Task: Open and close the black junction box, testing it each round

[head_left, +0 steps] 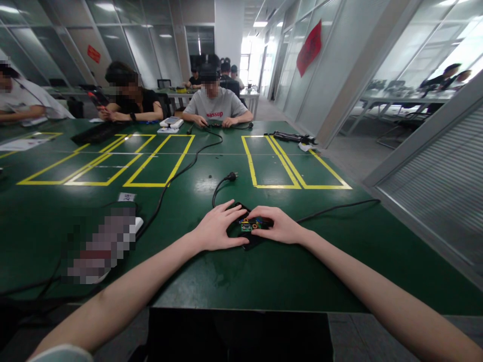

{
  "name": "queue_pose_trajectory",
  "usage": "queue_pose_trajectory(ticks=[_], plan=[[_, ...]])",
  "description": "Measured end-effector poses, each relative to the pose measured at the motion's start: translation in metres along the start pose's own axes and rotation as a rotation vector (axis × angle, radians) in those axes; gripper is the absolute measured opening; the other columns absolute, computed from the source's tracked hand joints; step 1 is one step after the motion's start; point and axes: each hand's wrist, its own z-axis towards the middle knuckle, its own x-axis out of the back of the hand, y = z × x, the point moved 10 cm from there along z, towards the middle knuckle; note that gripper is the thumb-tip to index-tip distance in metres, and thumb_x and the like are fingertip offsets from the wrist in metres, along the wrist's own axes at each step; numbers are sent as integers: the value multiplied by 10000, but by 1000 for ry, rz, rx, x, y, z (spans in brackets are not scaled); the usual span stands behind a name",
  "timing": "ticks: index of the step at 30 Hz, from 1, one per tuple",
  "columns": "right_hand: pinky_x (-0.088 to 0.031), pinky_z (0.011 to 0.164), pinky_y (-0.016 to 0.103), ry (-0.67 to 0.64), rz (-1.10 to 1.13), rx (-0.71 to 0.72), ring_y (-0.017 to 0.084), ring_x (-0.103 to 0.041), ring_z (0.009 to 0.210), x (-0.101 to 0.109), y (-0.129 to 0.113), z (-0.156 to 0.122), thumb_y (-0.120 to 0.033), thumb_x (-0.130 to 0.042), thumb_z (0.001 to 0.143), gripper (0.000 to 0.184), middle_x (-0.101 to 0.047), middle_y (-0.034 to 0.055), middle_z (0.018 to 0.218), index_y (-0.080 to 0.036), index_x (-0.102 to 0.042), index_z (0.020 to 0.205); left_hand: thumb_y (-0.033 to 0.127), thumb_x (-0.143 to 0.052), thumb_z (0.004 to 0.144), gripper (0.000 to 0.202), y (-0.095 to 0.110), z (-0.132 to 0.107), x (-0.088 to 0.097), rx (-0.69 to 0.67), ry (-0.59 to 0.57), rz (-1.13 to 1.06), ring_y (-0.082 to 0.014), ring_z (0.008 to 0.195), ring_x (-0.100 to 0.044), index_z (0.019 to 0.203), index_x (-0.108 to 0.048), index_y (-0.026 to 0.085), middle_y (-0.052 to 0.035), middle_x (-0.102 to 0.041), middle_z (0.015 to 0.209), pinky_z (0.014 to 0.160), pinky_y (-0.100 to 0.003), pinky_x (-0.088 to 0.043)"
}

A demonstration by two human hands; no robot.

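Nearby, glass partitions (136,48) flank the green table (298,284).

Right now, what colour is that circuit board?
The circuit board is green, best seen in the head view.

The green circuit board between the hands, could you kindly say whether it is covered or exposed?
Partly exposed: the circuit board shows green surface and components beside the right hand.

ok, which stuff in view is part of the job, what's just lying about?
Likely the job:
board, between left hand and right hand
black piece under it
plug, probably

Apparently lying about:
long cable
24 label
paper, far left
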Motion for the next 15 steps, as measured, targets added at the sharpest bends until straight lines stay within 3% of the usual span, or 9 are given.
queue_pose_trajectory(ticks=[11,15], plan=[[-574,962,379,20,-17,52,244,-714,1072,0,-5,0,-315,-738,911,257,-735,109,1154,-219,-745,1149,744,-724,791,930,-2,2,0,24,-6,19,-388,1427,-477,1521,-496,215,-157,-533,1552,1150,-549,-431],[-563,1000,386,27,-37,58,250,-701,1140,-2,-3,-1,-306,-736,910,259,-715,114,1222,-224,-749,1155,732,-759,759,937,1,2,5,5,33,10,-391,1370,-521,1491,-522,198,-161,-589,1492,1109,-544,-482]])
